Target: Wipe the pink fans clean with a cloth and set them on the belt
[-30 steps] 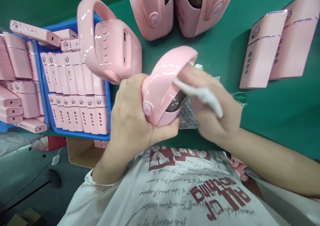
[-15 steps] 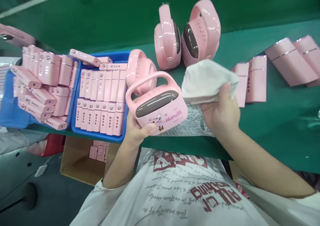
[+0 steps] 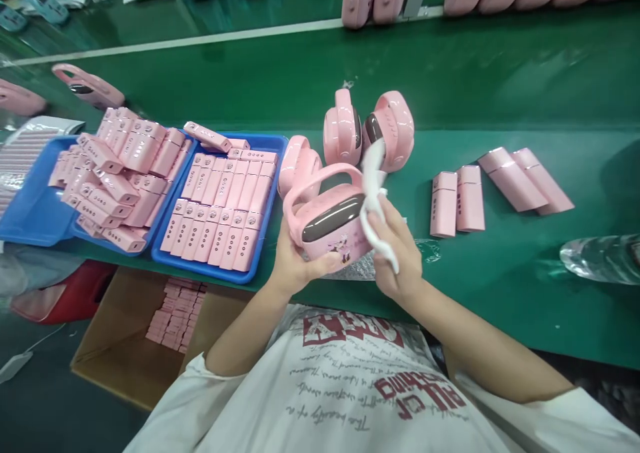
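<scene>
From my head, I see my left hand [image 3: 293, 263] clamped round a pink speaker [image 3: 320, 247] over the green table [image 3: 500, 273], my right hand [image 3: 403, 263] gripping a white cloth [image 3: 373, 203] beside it. One blue tray [image 3: 203, 270] holds pink blocks [image 3: 213, 229] mostly in rows; the left tray [image 3: 107, 242], a jumbled heap [image 3: 117, 173]; a cardboard box [image 3: 113, 329] below, small pink pieces [image 3: 175, 313].

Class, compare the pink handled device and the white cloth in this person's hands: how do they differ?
Colour: the pink handled device has a dark glossy panel; the white cloth shows none.
Shape: the device looks rigid, with an arched handle; the cloth looks soft and folded.
Place: the device is in the left hand, the cloth in the right hand.
Shared: both are held.
</scene>
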`<action>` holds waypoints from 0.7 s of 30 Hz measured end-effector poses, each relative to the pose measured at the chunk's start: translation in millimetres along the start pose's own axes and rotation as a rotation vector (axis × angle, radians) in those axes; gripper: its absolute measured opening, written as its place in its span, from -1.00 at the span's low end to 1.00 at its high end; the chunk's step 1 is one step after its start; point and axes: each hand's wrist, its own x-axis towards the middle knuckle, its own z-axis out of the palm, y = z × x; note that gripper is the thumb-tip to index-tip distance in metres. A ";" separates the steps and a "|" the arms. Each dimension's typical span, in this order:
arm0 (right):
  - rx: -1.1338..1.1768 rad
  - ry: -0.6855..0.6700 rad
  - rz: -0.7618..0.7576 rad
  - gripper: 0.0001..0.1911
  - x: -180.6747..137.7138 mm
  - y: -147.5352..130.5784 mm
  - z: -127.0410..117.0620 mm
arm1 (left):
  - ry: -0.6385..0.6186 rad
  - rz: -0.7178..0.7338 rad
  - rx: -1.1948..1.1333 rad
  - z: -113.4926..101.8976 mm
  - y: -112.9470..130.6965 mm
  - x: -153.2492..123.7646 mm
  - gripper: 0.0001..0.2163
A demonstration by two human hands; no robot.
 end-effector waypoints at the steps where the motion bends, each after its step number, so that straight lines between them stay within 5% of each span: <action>1: 0.014 0.002 0.039 -0.46 4.5 -2.7 -1.0 | 0.008 0.032 0.041 1.8 3.6 -1.1 -0.35; 6: -0.016 -0.079 -0.267 -0.48 19.4 -7.2 -7.8 | 0.022 -0.049 0.082 6.1 10.1 -8.2 -0.36; 12: 0.107 0.090 0.113 -0.46 3.9 -1.6 -7.4 | 0.100 -0.221 -0.338 17.2 15.1 -2.8 -0.39; 16: -0.024 0.096 -0.070 -0.42 -10.1 -19.7 11.5 | 0.092 -0.543 -0.650 32.4 32.4 4.7 -0.35; 19: -0.109 0.035 -0.272 -0.60 -17.8 -19.4 18.4 | -0.056 -0.718 -0.761 37.7 40.1 9.9 -0.23; 21: -0.064 -0.027 -0.228 -0.71 -22.7 -9.4 15.1 | -0.065 -0.749 -0.804 37.8 39.8 12.0 -0.24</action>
